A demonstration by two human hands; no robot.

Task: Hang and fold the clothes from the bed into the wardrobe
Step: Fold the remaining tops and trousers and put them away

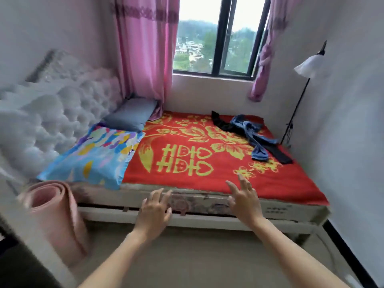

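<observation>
clothes (252,134): blue and black garments heaped at far right corner of red blanket (207,179) on bed (291,212) | left hand (153,213): fingers spread, empty, over near bed edge | right hand (244,199): fingers spread, empty, over blanket edge, well short of clothes

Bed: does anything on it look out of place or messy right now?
Yes. A blue garment and a black garment lie crumpled and tangled together, unfolded, at the far right corner of the red blanket. The blanket's near edge also looks ragged, leaving the mattress side bare.
</observation>
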